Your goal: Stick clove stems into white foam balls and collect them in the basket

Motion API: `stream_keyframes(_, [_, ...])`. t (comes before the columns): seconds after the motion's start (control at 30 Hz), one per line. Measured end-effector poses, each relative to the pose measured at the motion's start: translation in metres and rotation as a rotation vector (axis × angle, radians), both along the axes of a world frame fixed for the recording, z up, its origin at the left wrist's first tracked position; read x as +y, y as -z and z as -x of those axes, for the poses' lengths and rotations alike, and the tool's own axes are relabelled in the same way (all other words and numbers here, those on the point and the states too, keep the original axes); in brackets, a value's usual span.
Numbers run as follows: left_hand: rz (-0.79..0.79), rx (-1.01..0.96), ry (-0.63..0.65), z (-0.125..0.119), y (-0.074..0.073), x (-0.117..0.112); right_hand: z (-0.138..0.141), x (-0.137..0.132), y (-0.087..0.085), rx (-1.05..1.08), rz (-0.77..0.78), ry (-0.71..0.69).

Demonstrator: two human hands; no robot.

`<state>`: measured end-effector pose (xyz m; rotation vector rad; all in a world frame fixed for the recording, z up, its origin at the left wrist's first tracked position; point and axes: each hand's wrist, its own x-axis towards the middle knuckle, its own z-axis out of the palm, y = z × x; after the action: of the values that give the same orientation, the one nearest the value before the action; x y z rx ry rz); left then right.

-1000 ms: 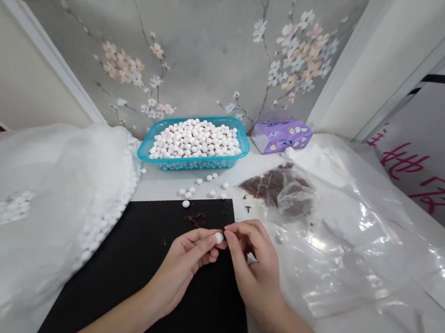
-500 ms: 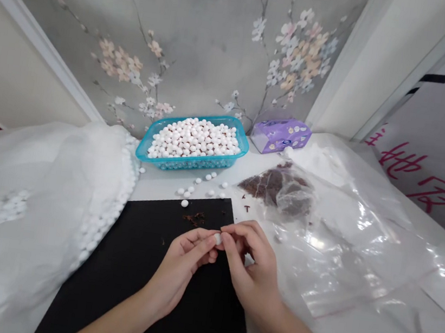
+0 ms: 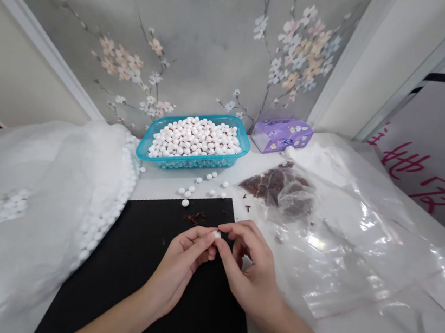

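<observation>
A small white ball [image 3: 217,234] sits pinched between the thumb and fingers of my left hand [image 3: 187,260], above the black mat [image 3: 118,273]. My right hand [image 3: 253,263] is closed at the ball from the right, thumb tip against its side. At the right index fingertip a tiny dark brown piece [image 3: 219,230] shows on top of the ball; its shape is too small to tell. Just beyond the hands, a little heap of brown pieces [image 3: 195,218] lies on the mat, with a loose white ball [image 3: 185,203] near the mat's far edge.
A teal basket [image 3: 190,163] heaped with white balls stands against the wall. Left is a large translucent bag [image 3: 39,191] of white balls. On the right lies a clear plastic bag [image 3: 341,258] with brown pieces inside. Behind it sits a purple tissue pack [image 3: 282,136].
My right index fingertip has shifted slightly left, over the top of the white ball. The ball has turned a little in my fingers. Everything else stays in place.
</observation>
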<state>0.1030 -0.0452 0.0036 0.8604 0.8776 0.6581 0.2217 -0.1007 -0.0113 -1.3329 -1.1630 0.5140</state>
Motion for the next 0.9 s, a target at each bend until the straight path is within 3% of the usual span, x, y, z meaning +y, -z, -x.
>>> stream_keyframes(0.9, [0.001, -0.008, -0.003, 0.0029, 0.0014, 0.0003, -0.0008, -0.0004, -0.0005, -0.004, 0.058, -0.110])
